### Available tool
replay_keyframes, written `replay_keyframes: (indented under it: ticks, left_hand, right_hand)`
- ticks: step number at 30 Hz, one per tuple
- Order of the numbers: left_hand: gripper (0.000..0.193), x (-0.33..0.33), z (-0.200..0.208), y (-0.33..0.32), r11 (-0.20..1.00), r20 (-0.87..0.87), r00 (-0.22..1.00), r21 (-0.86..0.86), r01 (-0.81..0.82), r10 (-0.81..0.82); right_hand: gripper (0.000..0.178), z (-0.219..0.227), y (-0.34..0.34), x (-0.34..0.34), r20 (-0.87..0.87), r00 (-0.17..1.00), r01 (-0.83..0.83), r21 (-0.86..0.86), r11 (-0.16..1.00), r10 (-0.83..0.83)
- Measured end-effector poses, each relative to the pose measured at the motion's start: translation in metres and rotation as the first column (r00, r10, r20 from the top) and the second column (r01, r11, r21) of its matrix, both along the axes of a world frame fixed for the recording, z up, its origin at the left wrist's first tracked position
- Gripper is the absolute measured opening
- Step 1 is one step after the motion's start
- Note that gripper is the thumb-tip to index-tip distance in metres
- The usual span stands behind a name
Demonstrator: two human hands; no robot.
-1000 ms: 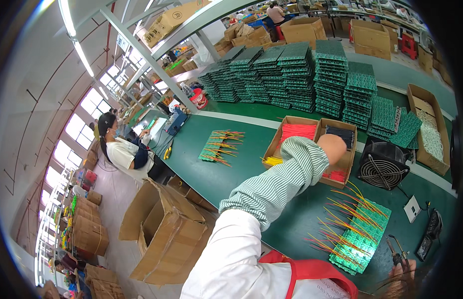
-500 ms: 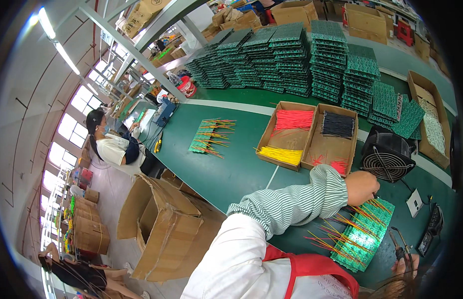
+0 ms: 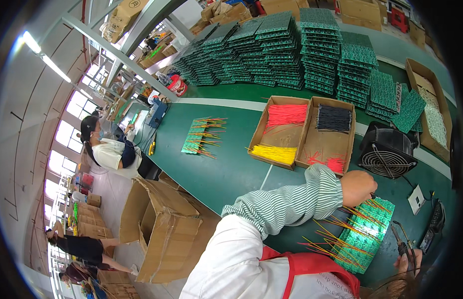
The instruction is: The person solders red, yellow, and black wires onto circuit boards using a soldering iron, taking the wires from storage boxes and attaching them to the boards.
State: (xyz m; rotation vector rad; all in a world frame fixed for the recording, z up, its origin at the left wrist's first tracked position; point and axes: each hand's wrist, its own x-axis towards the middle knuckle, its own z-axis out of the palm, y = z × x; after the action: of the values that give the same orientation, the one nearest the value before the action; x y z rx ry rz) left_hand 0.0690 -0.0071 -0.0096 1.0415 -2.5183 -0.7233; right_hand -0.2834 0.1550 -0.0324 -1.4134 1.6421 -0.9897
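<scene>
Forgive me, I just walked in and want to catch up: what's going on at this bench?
The person's left hand is at the far end of a wired green circuit board; whether it pinches anything is too small to tell. The right hand holds a soldering-iron-like tool beside the board. Beyond are cardboard trays of red wires, yellow wires and black wires, and a second wired board lies farther left. A co-worker sits along the bench.

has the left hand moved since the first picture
Yes: against the cardboard box of black wires, the left hand has moved down and right, from over it to the upper edge of the green circuit board.
</scene>
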Motion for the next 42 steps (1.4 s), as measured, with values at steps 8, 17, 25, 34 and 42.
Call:
replay_keyframes:
  ticks: [8,17,25,34,42]
  left_hand:
    - [0.017,0.006,0.007,-0.01,0.995,0.075,0.993,0.039,0.088,-0.09]
    - [0.012,0.003,0.055,0.015,0.996,-0.014,0.995,0.011,-0.094,0.094]
    - [0.015,0.005,0.021,0.014,0.979,-0.013,0.997,0.188,-0.075,0.079]
    - [0.015,0.007,0.015,0.006,0.935,-0.031,0.994,0.344,-0.088,0.105]
    - [0.014,0.008,0.016,0.003,0.933,-0.025,0.998,0.358,-0.041,0.054]
  right_hand:
    - [0.027,0.068,-0.007,0.089,0.222,0.95,0.238,-0.06,0.969,-0.22]
    - [0.018,0.078,-0.011,0.093,0.254,0.964,0.124,-0.162,0.979,-0.08]
    - [0.017,0.072,-0.032,0.105,0.15,0.988,0.009,-0.185,0.983,0.02]
    - [0.017,0.057,-0.048,0.116,0.21,0.978,0.01,-0.11,0.994,0.014]
    - [0.017,0.055,-0.05,0.119,0.239,0.971,-0.006,-0.057,0.998,0.019]
